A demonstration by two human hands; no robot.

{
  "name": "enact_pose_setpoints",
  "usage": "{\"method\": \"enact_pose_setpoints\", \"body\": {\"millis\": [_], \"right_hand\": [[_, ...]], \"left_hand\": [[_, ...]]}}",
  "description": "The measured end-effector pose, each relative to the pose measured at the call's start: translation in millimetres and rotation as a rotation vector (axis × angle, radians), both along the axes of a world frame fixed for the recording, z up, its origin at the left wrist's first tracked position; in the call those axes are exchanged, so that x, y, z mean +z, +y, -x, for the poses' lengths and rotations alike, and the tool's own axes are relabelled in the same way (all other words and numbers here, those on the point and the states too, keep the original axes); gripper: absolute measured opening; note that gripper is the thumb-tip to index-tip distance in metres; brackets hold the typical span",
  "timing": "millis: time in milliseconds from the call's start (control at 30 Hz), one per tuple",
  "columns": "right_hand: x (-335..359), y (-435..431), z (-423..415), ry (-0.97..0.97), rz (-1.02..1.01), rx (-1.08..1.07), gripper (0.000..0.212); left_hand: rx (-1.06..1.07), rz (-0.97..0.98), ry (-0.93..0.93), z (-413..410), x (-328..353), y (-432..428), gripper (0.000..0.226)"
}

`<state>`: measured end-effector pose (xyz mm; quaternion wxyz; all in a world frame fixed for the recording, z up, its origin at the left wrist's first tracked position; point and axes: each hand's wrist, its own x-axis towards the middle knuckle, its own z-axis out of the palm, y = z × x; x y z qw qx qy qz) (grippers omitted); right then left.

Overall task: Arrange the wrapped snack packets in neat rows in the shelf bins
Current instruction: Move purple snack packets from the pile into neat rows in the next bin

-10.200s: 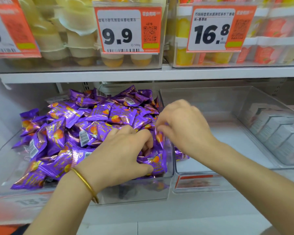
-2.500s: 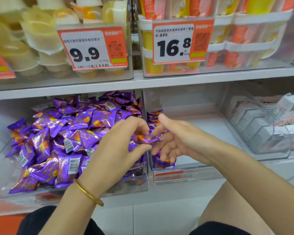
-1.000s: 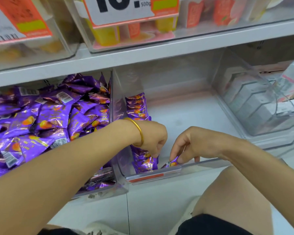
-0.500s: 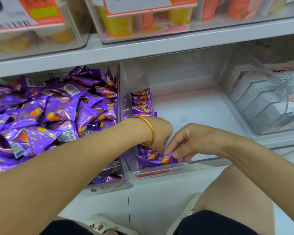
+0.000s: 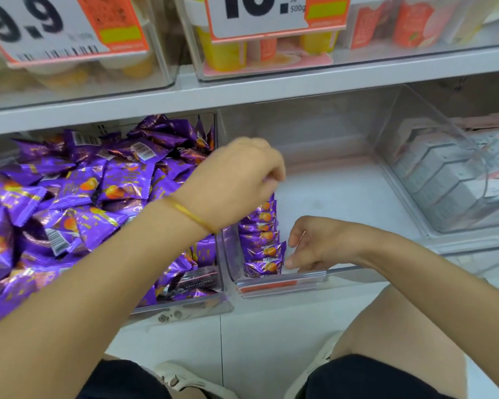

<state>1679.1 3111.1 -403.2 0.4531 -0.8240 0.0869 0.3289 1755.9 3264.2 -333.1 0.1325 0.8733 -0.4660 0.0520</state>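
Tag point(image 5: 41, 27) reading 9.9, left hand point(image 5: 234, 182) blurred — grip unclear, right hand point(image 5: 314, 246) relaxed beside packets point(image 5: 261, 240)

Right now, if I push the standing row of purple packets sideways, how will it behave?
The row of packets probably tips rightward: bare bin floor lies there. Its glossy wrappers look light and slippery, so may slide.

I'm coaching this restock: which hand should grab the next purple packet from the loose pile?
Probably left. The left hand hovers beside the loose pile; the right hand sits low in the middle bin beside the neat row, with the bin wall between it and the pile.
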Motion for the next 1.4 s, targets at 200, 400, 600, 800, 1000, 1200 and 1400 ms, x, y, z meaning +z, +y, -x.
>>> {"method": "enact_pose_setpoints", "body": {"millis": [200,400,600,800,1000,1200,1400], "right_hand": [[-5.7,12.5,-8.7,0.017,0.075,0.034,0.036],[-0.3,15.6,-1.3,0.012,0.03,-0.003,0.029],[24.3,25.6,2.9,-0.268,0.368,-0.014,0.033],[69.3,71.8,0.2,-0.878,0.251,-0.092,0.028],[79.6,119.7,-30.8,-0.968,0.309,0.041,0.039],[74.5,136.7,-63.5,-0.72,0.697,0.125,0.062],[69.3,129.6,-67.9,-0.687,0.523,0.121,0.072]], "left_hand": [[0.229,0.36,-0.093,11.6,-11.8,51.0,0.027],[0.243,0.47,-0.049,29.2,-15.5,75.2,0.028],[0.34,0.567,-0.129,42.1,-5.7,114.3,0.028],[0.58,0.487,-0.272,45.0,-5.4,157.9,0.029],[0.638,0.404,-0.222,43.6,-15.9,167.7,0.042],[0.678,0.137,-0.202,19.3,-6.6,144.6,0.048],[0.62,-0.086,-0.355,5.6,-13.1,143.6,0.046]]}}
